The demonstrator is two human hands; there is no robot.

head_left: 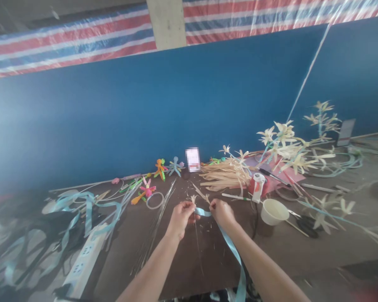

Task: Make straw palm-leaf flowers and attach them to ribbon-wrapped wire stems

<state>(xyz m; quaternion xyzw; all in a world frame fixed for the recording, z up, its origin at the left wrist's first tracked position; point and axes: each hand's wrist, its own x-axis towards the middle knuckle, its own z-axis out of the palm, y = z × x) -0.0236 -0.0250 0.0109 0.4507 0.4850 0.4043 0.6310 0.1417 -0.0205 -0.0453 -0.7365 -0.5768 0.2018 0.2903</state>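
Note:
Near the middle of the brown table (189, 268), my left hand (184, 214) pinches a small pale husk flower (193, 199) on a thin wire stem. A light blue ribbon (203, 212) runs from that flower's base across to my right hand (221, 213). The fingers of my right hand are closed on the ribbon, and its long tail hangs down past my right forearm to the table's front edge. A dry husk strip lies just beyond my right fingertips.
Left: a white power strip (83, 260), loose blue ribbon (88, 207), wires (159, 218) and colourful figures (147, 188). Right: a husk pile (223, 176), white bowl (274, 212), black-handled scissors (306, 225), tape (258, 186) and husk flowers (285, 132). A blue wall (164, 109) stands behind.

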